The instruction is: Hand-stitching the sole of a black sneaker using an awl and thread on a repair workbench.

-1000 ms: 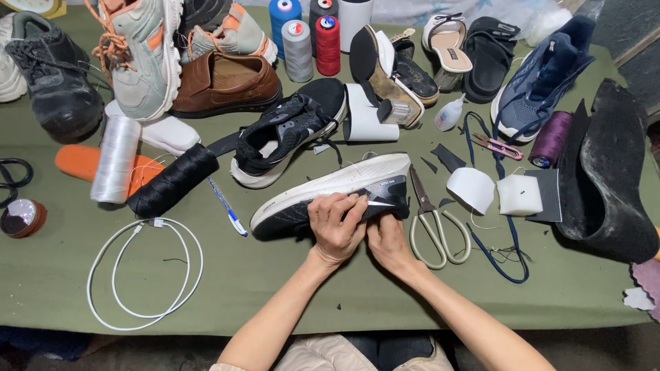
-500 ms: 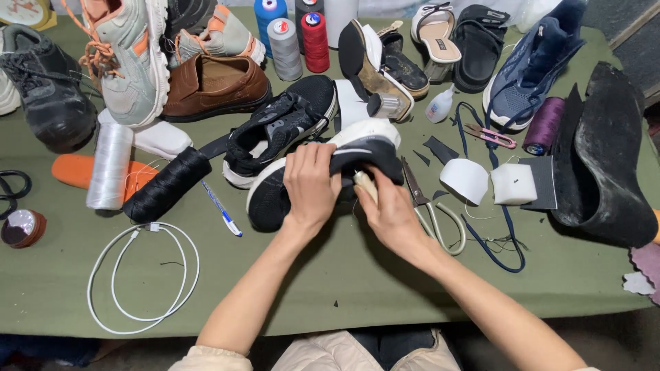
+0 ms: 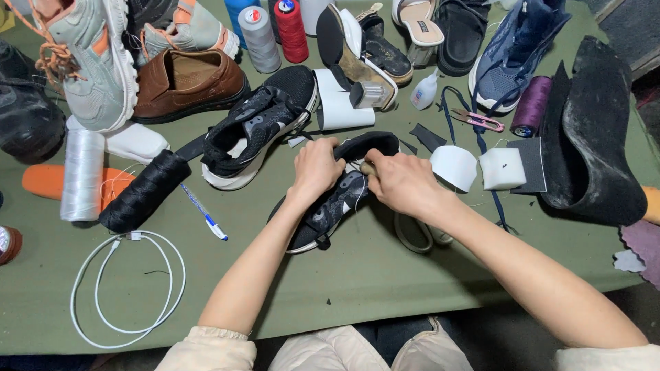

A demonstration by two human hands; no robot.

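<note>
Both hands grasp a black sneaker (image 3: 330, 206) lying mid-counter (image 3: 357, 288): left hand (image 3: 317, 168) grips its collar, right hand (image 3: 402, 182) pinches the opening. Scissors (image 3: 412, 237) lie just beside it.

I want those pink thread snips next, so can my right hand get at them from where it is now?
Probably yes. The right hand grips the black sneaker, so it must let go first. The pink thread snips lie uncovered beyond it, with only a white foam block nearby.
</note>
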